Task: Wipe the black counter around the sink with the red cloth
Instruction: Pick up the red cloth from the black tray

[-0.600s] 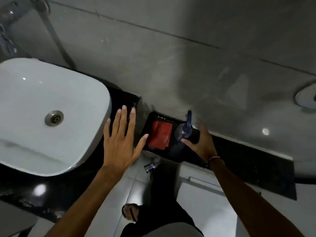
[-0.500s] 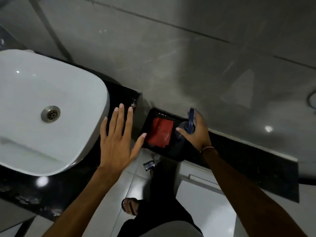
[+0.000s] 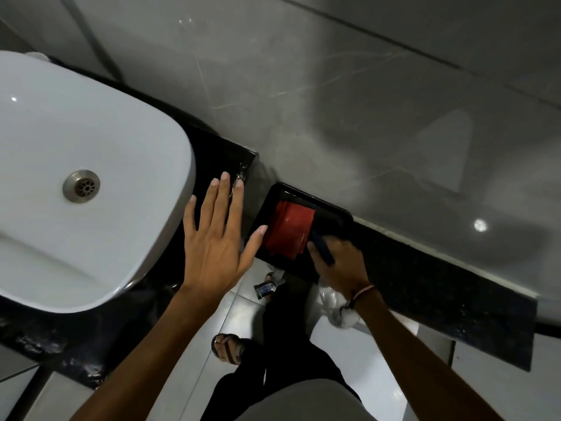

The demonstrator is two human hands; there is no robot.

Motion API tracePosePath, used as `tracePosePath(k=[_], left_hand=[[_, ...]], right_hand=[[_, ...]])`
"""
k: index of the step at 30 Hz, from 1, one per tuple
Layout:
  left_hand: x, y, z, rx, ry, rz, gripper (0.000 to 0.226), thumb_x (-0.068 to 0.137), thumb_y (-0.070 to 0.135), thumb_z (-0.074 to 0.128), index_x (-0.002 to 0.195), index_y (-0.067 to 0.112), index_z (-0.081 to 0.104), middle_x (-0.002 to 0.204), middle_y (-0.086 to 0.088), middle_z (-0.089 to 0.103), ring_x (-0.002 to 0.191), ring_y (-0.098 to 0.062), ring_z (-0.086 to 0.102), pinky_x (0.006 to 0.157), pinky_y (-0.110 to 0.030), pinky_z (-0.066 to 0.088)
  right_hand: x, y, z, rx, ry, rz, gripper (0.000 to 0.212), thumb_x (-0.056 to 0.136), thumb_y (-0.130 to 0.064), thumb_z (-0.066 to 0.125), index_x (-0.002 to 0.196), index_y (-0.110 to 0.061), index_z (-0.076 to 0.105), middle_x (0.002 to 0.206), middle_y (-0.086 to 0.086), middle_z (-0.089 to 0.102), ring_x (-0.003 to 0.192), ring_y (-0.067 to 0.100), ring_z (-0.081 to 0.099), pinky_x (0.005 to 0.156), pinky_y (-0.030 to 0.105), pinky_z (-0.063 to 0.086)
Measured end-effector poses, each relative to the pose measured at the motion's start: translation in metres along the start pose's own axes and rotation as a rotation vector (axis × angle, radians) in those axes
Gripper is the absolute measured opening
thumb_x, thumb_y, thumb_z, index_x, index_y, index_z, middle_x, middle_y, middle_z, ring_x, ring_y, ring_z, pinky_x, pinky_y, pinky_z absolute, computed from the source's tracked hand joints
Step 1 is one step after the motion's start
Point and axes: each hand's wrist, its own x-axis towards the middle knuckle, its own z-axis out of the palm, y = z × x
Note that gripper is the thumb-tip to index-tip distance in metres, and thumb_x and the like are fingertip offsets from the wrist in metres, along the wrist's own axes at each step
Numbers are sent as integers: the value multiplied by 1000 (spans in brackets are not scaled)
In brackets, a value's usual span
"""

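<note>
Head view, looking down. Sink [image 3: 91,177]: white, rounded, drain at its middle; sits on the black table [image 3: 218,159] at left. Table: glossy black stone, showing as a strip right of the sink and along its near side; ends at a corner by the grey wall [image 3: 349,101]. Left hand [image 3: 217,241]: flat, palm down, fingers spread apart and gripping nothing; lies over the table strip just right of the sink, thumb reaching toward the tray. Tray [image 3: 337,212]: black, shallow, on a lower black ledge [image 3: 440,293] that runs right along the wall. Cloth [image 3: 290,230]: red, folded, lying in the left part of the tray, apart from both hands; the left thumb tip is just beside the tray's near-left edge. Right hand [image 3: 340,262]: at the tray's near-right corner, fingers closed round a dark blue handle [image 3: 323,252] of some item; what the item is cannot be told, since motion blur smears it. Right wrist: red-and-white thread band. Floor [image 3: 212,317]: pale tiles below, between the arms. Foot [image 3: 226,349]: in a sandal, on the floor. Small blue-labelled item [image 3: 267,287]: under the tray's near edge, unclear.
</note>
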Motion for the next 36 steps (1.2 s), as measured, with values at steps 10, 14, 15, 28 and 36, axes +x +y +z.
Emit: tracePosePath(k=[10,14,15,28,36], left_hand=[[-6,-2,9,12,-27,16,75,103,60,28,158,9,32,167,-18,30,156,-32,27,124,-59,26],[-6,-2,7,12,-23,12,75,103,61,25,157,8,34,167,-18,32,155,-32,30,123,-60,28],[-6,-2,5,14,-23,9,76,103,61,24,157,8,34,166,-18,32,155,-32,30,123,-60,28],[-9,-10,-12,29,45,25,72,106,58,26,156,7,37,165,-19,34,152,-33,35,122,-59,30],[-9,-11,-27,18,71,19,72,106,58,26,155,7,36,164,-20,36,153,-33,34,121,-59,32]], right_hand=[[-10,11,33,-30,-75,127,40,98,-48,52,90,-11,65,98,15,69,84,32,69,74,36,54],[-4,6,35,-49,-82,148,43,96,-51,51,93,-11,67,101,17,69,88,37,70,81,43,59],[-5,5,35,-60,-70,145,45,95,-52,50,94,-11,67,102,18,68,89,38,70,82,45,59],[-25,-7,27,-105,48,247,41,96,-42,58,91,-3,70,98,24,70,92,44,68,93,44,50],[-19,-17,-5,-123,242,161,56,93,-58,37,92,-10,65,87,13,72,94,35,66,83,46,57]])
